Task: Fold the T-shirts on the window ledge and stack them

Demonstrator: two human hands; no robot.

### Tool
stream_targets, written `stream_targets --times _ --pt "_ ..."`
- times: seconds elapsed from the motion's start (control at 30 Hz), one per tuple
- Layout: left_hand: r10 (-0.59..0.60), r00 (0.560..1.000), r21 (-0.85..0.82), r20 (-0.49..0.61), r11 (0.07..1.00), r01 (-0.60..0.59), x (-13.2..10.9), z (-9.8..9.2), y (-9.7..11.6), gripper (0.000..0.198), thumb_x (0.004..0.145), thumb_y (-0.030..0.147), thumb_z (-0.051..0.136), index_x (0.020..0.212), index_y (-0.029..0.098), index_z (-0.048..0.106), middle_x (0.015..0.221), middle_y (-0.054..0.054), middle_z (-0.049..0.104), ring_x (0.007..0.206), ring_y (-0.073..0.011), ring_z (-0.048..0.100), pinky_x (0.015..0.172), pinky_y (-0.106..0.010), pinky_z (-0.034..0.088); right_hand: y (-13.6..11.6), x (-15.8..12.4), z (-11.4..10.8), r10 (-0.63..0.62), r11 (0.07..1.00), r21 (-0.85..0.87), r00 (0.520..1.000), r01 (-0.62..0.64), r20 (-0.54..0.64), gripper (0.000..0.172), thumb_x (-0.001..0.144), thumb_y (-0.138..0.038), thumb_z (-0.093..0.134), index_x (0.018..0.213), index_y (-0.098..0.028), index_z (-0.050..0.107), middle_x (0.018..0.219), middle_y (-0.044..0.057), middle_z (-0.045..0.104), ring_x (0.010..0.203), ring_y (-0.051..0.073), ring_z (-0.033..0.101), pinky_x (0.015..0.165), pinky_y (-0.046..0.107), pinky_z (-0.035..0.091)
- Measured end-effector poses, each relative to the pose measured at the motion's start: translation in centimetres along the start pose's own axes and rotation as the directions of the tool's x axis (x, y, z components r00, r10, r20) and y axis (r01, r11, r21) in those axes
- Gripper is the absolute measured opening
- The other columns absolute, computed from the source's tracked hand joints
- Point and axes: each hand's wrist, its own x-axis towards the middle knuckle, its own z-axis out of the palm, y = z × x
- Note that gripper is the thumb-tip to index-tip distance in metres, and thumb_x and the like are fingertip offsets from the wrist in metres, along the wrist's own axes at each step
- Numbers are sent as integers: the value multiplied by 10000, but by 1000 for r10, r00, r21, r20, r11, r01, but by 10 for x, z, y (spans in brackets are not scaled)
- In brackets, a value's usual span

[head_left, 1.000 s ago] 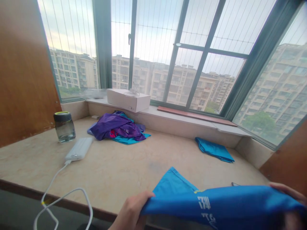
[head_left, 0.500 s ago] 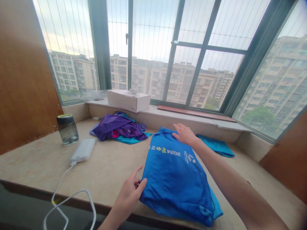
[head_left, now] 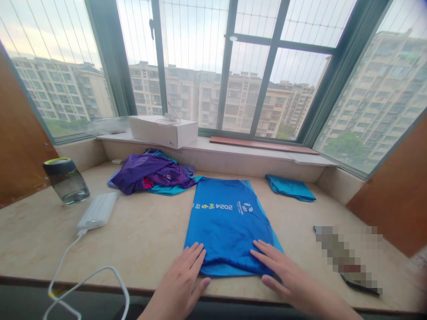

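A blue shirt [head_left: 227, 231] with white and yellow print lies folded into a long, flat shape on the stone counter [head_left: 133, 249]. Its near edge is close to the counter's front. My left hand [head_left: 187, 275] rests on the near left corner, fingers stretched out. On the near right part lies my right hand [head_left: 280, 266], palm down with fingers spread. Lighter blue cloth shows along the shirt's right side and near edge. Small creases run across the cloth between the hands.
Behind on the left sits a heap of purple and teal clothes [head_left: 156, 173]; a folded teal garment [head_left: 290, 188] lies back right. A bottle [head_left: 66, 182] and a white power bank [head_left: 97, 211] with a cable are left. A blurred-out flat object [head_left: 347, 258] lies right. A white box [head_left: 163, 131] stands on the sill.
My right hand has come from the shirt's far end to its near right part. The near end of the shirt now lies flatter and shorter. The view has shifted, revealing the blurred-out object.
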Motion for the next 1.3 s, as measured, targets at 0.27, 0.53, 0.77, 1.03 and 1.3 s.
stream_targets --times 0.27,0.53,0.77,1.03,1.3 --pt "196 980 185 -32 965 -187 -16 -8 1 563 973 473 557 1424 136 555 1438 -129 597 1277 -300 609 990 -408 580 5 -36 27 -161 983 -135 942 125 -296 327 1007 -289 552 1314 -306 665 1420 58 621 1332 274 562 1087 470 514" --pt "317 944 340 -90 901 -270 -25 -2 0 373 1016 235 508 1356 117 606 1394 -130 634 1271 -280 614 1022 -422 547 14 -38 16 -322 924 -355 785 139 -530 273 973 -107 567 1187 -205 705 1262 104 711 1229 263 631 1011 463 555" --pt "266 948 261 -176 941 -216 -28 -6 10 333 1029 243 510 1315 120 628 1308 -115 693 1234 -252 637 1046 -410 524 16 -48 13 -316 919 -346 877 189 -361 317 974 -112 534 1235 -217 680 1367 88 655 1303 255 579 1115 495 475" --pt "222 961 225 -164 957 -183 -28 -11 12 340 1021 258 522 1312 116 630 1306 -122 687 1238 -259 629 1053 -420 522 -1 -56 0 -272 951 -188 952 244 -139 604 963 -118 479 1537 -295 410 1572 47 452 1445 235 428 1206 487 362" --pt "286 956 225 -60 937 -266 -43 -14 1 461 978 52 450 1406 170 573 1451 -96 592 1365 -261 529 1109 -420 486 0 -62 33 -319 905 -361 919 224 -231 623 958 -215 597 1547 -252 397 1538 75 497 1413 277 467 1186 508 387"
